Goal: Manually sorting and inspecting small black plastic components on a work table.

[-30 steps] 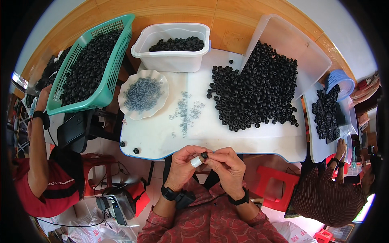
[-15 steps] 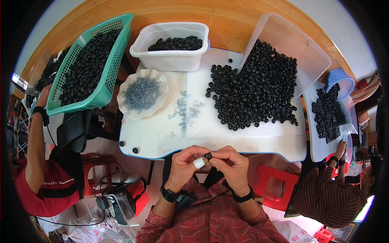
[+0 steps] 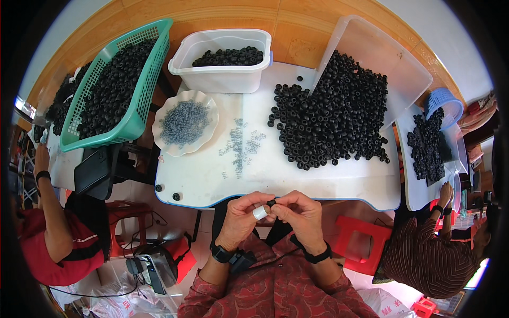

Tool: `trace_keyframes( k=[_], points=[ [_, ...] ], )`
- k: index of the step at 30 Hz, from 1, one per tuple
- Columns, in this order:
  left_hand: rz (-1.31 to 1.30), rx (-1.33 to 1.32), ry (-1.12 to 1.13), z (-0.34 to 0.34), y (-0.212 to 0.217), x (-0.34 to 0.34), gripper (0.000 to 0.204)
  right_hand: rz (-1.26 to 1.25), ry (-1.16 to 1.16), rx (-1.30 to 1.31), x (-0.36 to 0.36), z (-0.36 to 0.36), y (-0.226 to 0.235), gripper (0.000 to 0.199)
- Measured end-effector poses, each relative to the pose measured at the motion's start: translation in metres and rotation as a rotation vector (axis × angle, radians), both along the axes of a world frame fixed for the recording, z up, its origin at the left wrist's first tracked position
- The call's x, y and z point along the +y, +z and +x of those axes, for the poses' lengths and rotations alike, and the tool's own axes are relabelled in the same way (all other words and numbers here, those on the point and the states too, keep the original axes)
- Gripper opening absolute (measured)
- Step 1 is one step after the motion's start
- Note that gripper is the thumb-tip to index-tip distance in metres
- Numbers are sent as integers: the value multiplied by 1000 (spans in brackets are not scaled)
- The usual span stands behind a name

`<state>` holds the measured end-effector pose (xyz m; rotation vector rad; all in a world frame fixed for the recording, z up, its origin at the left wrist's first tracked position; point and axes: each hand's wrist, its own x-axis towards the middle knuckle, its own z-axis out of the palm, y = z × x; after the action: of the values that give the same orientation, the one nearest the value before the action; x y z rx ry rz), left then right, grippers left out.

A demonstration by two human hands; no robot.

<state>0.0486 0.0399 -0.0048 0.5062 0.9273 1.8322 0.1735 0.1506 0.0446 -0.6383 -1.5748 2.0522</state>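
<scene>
Above my lap, just off the table's near edge, both my hands meet at a small black bead-like part (image 3: 271, 202). My left hand (image 3: 241, 218) pinches it from the left, with a white sleeve-like piece (image 3: 260, 212) around one of its fingers. From the right, my right hand (image 3: 300, 213) closes thumb and forefinger on the same part. Similar round black parts with holes (image 3: 328, 122) are heaped on the right of the white table (image 3: 207, 177). Tiny grey coil-like pieces lie on a scalloped white plate (image 3: 157, 132), and more loose ones (image 3: 241, 148) are scattered beside it.
Black parts fill a green basket (image 3: 142, 114) at left and a white tub (image 3: 222, 82) behind. A clear bin (image 3: 397, 69) lies tipped behind the heap. Co-workers sit left (image 3: 58, 238) and right (image 3: 429, 257). Red stools (image 3: 360, 244) flank me.
My hands stay together at the black part, with only slight finger movement. The left co-worker's arm has drawn down, away from the green basket's side.
</scene>
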Motion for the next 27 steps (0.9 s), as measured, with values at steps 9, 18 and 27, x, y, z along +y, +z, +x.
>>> trace_keyframes(
  k=[9, 18, 27],
  points=[
    [19, -239, 6, 1, -1, -4, 29, 34, -45, -82, -2, 0, -1, 11],
    [-98, 20, -2, 2, 3, -3, 24, 8, -93, -79, -8, -5, -3, 7],
    [40, -253, 23, 3, -10, -3, 23, 35, -5, -80, -3, -7, 2, 7]
  ],
)
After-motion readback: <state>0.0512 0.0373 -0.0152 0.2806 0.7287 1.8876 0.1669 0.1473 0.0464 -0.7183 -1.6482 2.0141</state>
